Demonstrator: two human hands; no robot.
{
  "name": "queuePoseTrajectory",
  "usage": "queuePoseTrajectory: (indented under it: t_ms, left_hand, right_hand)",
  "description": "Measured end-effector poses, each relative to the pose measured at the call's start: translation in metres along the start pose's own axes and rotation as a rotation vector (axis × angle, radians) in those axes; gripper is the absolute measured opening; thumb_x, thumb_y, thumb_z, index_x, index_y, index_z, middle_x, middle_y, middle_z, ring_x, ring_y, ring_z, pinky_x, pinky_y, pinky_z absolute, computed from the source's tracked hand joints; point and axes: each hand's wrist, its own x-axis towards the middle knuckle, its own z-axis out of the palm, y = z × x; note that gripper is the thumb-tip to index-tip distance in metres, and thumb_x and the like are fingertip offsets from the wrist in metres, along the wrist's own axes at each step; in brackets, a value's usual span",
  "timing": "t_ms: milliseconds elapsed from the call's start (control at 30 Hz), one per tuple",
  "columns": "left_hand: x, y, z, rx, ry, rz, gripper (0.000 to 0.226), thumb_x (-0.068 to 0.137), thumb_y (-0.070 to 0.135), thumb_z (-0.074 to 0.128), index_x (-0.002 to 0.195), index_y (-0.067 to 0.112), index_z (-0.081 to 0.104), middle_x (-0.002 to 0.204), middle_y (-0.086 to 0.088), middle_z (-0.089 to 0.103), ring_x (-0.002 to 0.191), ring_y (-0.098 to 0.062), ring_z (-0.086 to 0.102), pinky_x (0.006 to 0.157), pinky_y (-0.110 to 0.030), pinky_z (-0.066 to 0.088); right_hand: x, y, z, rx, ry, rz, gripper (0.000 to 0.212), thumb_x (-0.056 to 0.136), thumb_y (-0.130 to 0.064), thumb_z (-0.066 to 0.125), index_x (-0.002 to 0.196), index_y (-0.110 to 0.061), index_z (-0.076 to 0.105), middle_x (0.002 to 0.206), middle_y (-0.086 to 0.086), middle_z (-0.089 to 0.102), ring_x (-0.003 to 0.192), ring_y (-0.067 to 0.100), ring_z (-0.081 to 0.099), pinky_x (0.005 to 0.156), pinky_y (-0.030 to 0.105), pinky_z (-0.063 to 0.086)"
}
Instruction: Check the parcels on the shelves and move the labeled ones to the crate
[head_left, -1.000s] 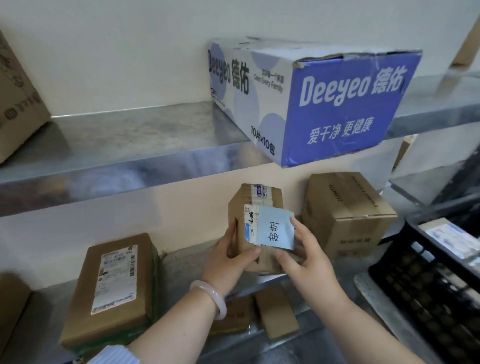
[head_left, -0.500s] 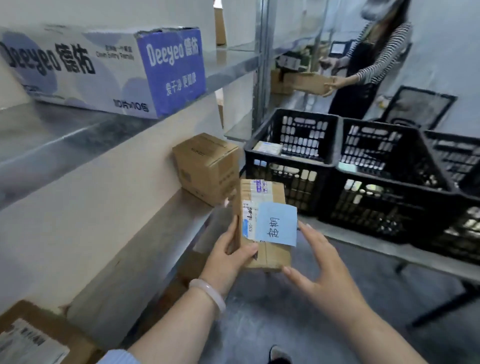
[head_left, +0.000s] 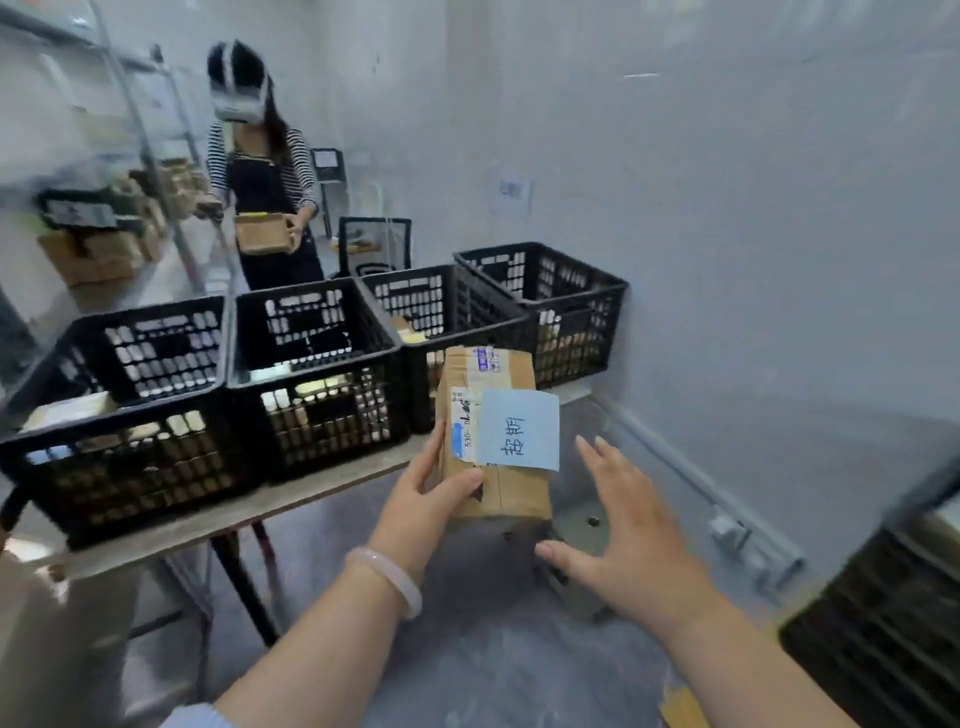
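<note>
My left hand (head_left: 423, 506) grips a small brown cardboard parcel (head_left: 506, 486) by its left side, holding it upright in the air before the crates. A pale blue handwritten note (head_left: 519, 430) and a white shipping label (head_left: 462, 423) are stuck on its front. My right hand (head_left: 621, 540) hovers open just right of and below the parcel, fingers spread, not touching it. A row of black plastic crates (head_left: 317, 384) stands on a low table (head_left: 291, 501), several holding parcels.
Another person in a striped top (head_left: 262, 171) stands behind the crates holding a cardboard box (head_left: 265, 234). Metal shelving with boxes (head_left: 104, 244) is at the far left. A white wall runs along the right; another black crate (head_left: 878, 623) sits at lower right.
The view has swung right, from the shelves to the row of crates. My right hand has let go of the parcel and opened beside it; my left hand still carries it.
</note>
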Motion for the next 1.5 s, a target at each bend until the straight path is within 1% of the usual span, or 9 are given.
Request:
queuePoseTrajectory:
  t_ms: [167, 333, 467, 667, 900, 1033, 1200, 1400, 1500]
  left_hand:
    - [0.015, -0.008, 0.149, 0.031, -0.291, -0.035, 0.058, 0.09, 0.02, 0.067, 0.139, 0.045, 0.047, 0.117, 0.011, 0.071, 0.099, -0.009, 0.07, 0.08, -0.031, 0.057]
    - [0.011, -0.021, 0.288, 0.04, -0.53, -0.096, 0.061, 0.081, 0.035, 0.072, 0.135, 0.05, 0.049, 0.119, 0.01, 0.07, 0.109, -0.02, 0.067, 0.099, -0.052, 0.05]
    - [-0.005, -0.037, 0.374, 0.052, -0.67, -0.145, 0.048, 0.092, 0.027, 0.063, 0.135, 0.045, 0.051, 0.117, 0.01, 0.071, 0.103, -0.016, 0.069, 0.082, -0.039, 0.058]
    - [-0.002, -0.061, 0.452, 0.199, -0.821, -0.241, 0.051, 0.086, 0.042, 0.068, 0.129, 0.06, 0.049, 0.124, 0.011, 0.064, 0.116, -0.024, 0.058, 0.098, -0.051, 0.05]
    - [0.048, -0.08, 0.51, 0.26, -0.848, -0.392, 0.042, 0.09, 0.035, 0.066, 0.128, 0.05, 0.054, 0.11, 0.001, 0.071, 0.097, -0.023, 0.07, 0.08, -0.043, 0.059]
    - [0.079, -0.094, 0.537, 0.358, -0.896, -0.421, 0.036, 0.083, 0.047, 0.068, 0.117, 0.056, 0.059, 0.109, 0.001, 0.073, 0.104, -0.028, 0.067, 0.094, -0.052, 0.052]
    - [0.103, -0.114, 0.562, 0.484, -0.963, -0.346, 0.023, 0.077, 0.056, 0.062, 0.099, 0.059, 0.067, 0.101, 0.009, 0.075, 0.111, -0.025, 0.063, 0.107, -0.052, 0.041]
    - [0.104, -0.115, 0.569, 0.557, -0.933, -0.036, 0.048, 0.1, 0.029, 0.051, 0.145, 0.04, 0.04, 0.131, 0.016, 0.057, 0.11, -0.007, 0.053, 0.086, -0.021, 0.041]
    - [0.109, -0.116, 0.563, 0.665, -0.952, 0.221, 0.066, 0.095, 0.034, 0.059, 0.152, 0.038, 0.028, 0.151, 0.012, 0.037, 0.136, -0.011, 0.037, 0.109, -0.03, 0.037]
  right_hand:
    - [-0.055, 0.081, -0.096, -0.061, 0.103, 0.231, 0.104, 0.072, -0.073, 0.061, 0.138, -0.057, -0.018, 0.157, -0.023, -0.01, 0.146, 0.002, -0.007, 0.121, 0.033, 0.004]
    - [-0.114, 0.148, -0.172, -0.121, 0.269, 0.418, 0.107, 0.072, -0.072, 0.063, 0.149, -0.047, -0.008, 0.159, -0.021, -0.005, 0.147, 0.004, -0.002, 0.121, 0.035, 0.012]
    - [-0.163, 0.189, -0.205, -0.125, 0.312, 0.604, 0.109, 0.07, -0.074, 0.063, 0.149, -0.046, -0.007, 0.159, -0.022, -0.004, 0.147, 0.004, 0.0, 0.121, 0.036, 0.015]
    - [-0.199, 0.227, -0.224, -0.072, 0.404, 0.802, 0.108, 0.069, -0.072, 0.065, 0.148, -0.051, -0.006, 0.157, -0.026, -0.001, 0.146, 0.003, 0.003, 0.12, 0.038, 0.019]
    - [-0.187, 0.257, -0.231, -0.023, 0.409, 0.943, 0.099, 0.072, -0.072, 0.06, 0.149, -0.051, 0.001, 0.157, -0.028, -0.004, 0.146, 0.003, 0.002, 0.12, 0.039, 0.019]
    - [-0.171, 0.274, -0.237, -0.038, 0.419, 0.978, 0.094, 0.076, -0.072, 0.057, 0.148, -0.052, 0.0, 0.156, -0.03, -0.006, 0.146, 0.0, -0.003, 0.12, 0.039, 0.016]
    - [-0.157, 0.291, -0.24, -0.025, 0.434, 1.028, 0.091, 0.078, -0.071, 0.054, 0.148, -0.053, -0.001, 0.155, -0.033, -0.009, 0.145, -0.001, -0.004, 0.12, 0.04, 0.018]
    - [-0.147, 0.303, -0.233, -0.002, 0.419, 1.061, 0.088, 0.079, -0.07, 0.055, 0.148, -0.054, 0.001, 0.154, -0.034, -0.007, 0.145, 0.0, 0.0, 0.119, 0.042, 0.022]
    - [-0.143, 0.308, -0.23, -0.005, 0.407, 1.062, 0.089, 0.078, -0.07, 0.055, 0.148, -0.054, 0.001, 0.155, -0.032, -0.006, 0.145, 0.0, 0.0, 0.119, 0.041, 0.021]
